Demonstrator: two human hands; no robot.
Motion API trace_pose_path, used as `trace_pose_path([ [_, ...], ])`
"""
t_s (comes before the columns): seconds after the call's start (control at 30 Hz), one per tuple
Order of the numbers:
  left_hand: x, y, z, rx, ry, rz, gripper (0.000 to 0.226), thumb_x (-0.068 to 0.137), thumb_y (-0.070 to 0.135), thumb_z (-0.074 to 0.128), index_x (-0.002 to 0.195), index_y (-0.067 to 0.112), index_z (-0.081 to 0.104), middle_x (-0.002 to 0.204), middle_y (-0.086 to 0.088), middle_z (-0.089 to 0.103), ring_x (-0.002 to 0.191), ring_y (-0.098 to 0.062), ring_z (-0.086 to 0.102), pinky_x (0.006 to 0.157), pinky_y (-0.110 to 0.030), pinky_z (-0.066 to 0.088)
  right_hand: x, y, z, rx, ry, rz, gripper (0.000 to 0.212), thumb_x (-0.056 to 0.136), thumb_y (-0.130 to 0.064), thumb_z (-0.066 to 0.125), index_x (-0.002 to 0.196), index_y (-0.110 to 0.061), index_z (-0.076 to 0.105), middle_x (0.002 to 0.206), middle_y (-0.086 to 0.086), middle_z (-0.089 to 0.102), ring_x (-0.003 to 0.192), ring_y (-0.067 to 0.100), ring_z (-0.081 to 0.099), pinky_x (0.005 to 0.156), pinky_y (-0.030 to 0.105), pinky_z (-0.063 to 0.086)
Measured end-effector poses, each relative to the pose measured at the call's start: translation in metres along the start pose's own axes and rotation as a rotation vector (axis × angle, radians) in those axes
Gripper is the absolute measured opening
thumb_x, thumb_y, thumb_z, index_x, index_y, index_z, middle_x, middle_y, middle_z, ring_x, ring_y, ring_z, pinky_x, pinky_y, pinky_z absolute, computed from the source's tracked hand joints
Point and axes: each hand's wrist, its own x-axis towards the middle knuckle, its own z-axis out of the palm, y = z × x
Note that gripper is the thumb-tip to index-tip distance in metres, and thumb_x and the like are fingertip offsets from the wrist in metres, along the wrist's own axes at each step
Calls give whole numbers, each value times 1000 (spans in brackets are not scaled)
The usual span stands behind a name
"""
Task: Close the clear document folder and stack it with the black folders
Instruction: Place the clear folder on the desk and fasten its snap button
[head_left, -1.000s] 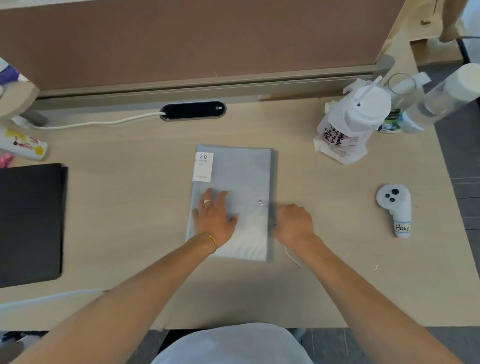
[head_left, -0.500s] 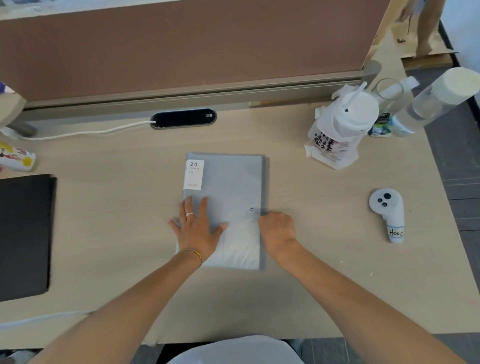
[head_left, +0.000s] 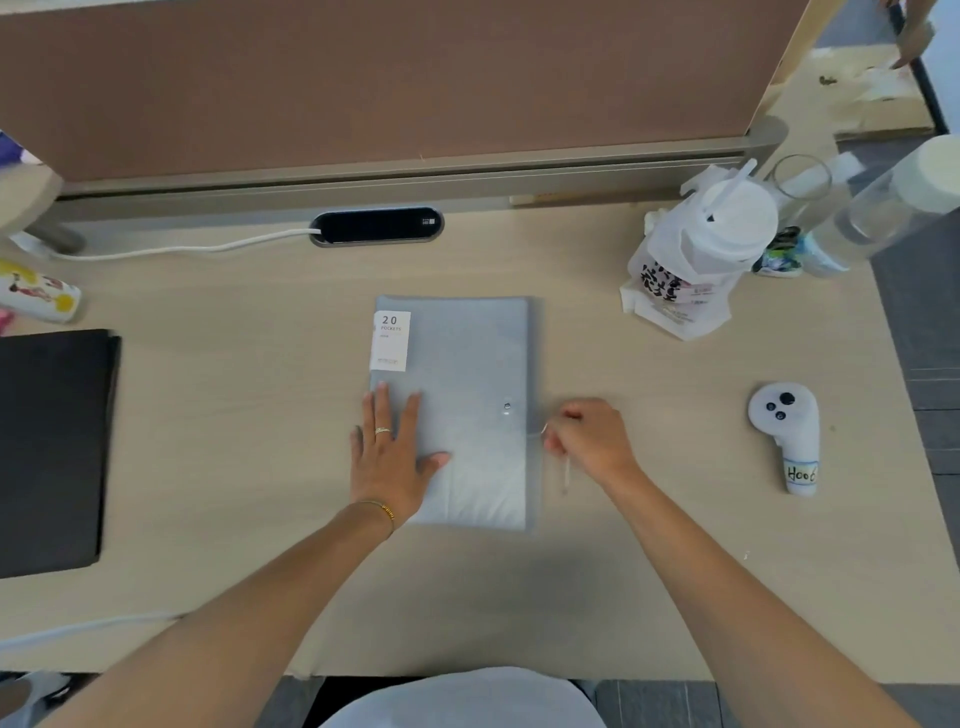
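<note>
— So, what lies on the desk (head_left: 208, 415), from the left?

— Black folders (head_left: 52, 452) at the far left edge. Mid-desk lies the clear folder (head_left: 467, 374), closed flat (its label reads "20 pockets"). The left hand (head_left: 389, 457) presses on it, fingers spread wide.

— And the right?

— Just beside the folder's right edge, the right hand (head_left: 592, 441) pinches a thin white string (head_left: 565, 475). A white controller (head_left: 787, 431) sits further right.

Clear document folder (head_left: 467, 415) showing frosted matt plastic; desk (head_left: 234, 415) reading as pale smooth wood-grain; black folders (head_left: 52, 452) looking matt.
</note>
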Motion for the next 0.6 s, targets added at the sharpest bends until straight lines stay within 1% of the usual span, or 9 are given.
trace_pose_path([
  [0.07, 1, -4, 4, 42, 8, 18, 83, 98, 63, 40, 162, 35, -5, 168, -7, -27, 156, -29, -22, 126, -53, 6, 8, 4, -2, 365, -79, 217, 31, 84, -3, 48, 55, -8, 58, 45, 8, 57, 41, 22, 57, 50, 30, 51],
  [0.13, 1, -8, 7, 65, 21, 34, 81, 98, 67, 30, 162, 33, -7, 168, -7, -25, 156, -29, -21, 126, -53, 6, 14, 9, -11, 433, -149, 297, 29, 93, -4, 45, 66, -10, 55, 44, 1, 38, 30, 11, 36, 35, 17, 28],
  [0.17, 1, -10, 8, 71, 32, 41, 81, 96, 69, 24, 162, 33, -7, 169, -6, -24, 156, -28, -19, 126, -53, 5, 18, 12, -18, 461, -190, 312, 29, 97, -9, 45, 70, -11, 54, 45, -3, 30, 30, 8, 24, 34, 16, 16],
  [0.2, 0, -12, 9, 81, 41, 49, 82, 93, 72, 17, 162, 33, -7, 169, -6, -23, 157, -28, -18, 126, -53, 6, 23, 16, -26, 525, -239, 334, 31, 101, -13, 43, 72, -11, 54, 45, -6, 25, 31, 7, 18, 34, 17, 10],
  [0.27, -1, -17, 13, 117, 40, 71, 85, 90, 72, 10, 162, 32, -9, 169, -5, -24, 156, -26, -19, 125, -55, 6, 31, 23, -42, 702, -330, 391, 33, 105, -17, 40, 75, -12, 54, 44, -8, 22, 30, 6, 16, 33, 18, 9],
  [0.33, -1, -22, 17, 153, 51, 95, 83, 92, 70, 12, 162, 30, -7, 169, -6, -21, 154, -24, -20, 124, -58, 10, 37, 28, -54, 792, -354, 414, 34, 106, -18, 37, 76, -11, 53, 43, -8, 21, 29, 6, 17, 31, 18, 11],
  [0.47, -4, -31, 17, 233, 68, 157, 76, 98, 65, 20, 163, 29, 8, 171, -16, -3, 157, -36, 1, 120, -66, 16, 43, 32, -60, 754, -225, 430, 35, 106, -20, 37, 78, -10, 55, 41, -8, 21, 28, 6, 15, 32, 17, 10],
  [0.53, -4, -35, 13, 299, 96, 247, 74, 98, 65, 25, 163, 32, 14, 171, -19, 1, 157, -40, 7, 119, -68, 16, 43, 29, -53, 584, -176, 397, 34, 104, -20, 40, 78, -8, 59, 42, -8, 20, 30, 6, 14, 35, 18, 8],
  [0.6, 3, -37, 6, 372, 108, 414, 79, 95, 67, 37, 162, 31, 18, 170, -20, 4, 157, -39, 8, 120, -68, 18, 40, 22, -43, 409, -174, 361, 31, 99, -14, 46, 75, -7, 63, 44, -8, 20, 33, 7, 13, 36, 19, 8],
])
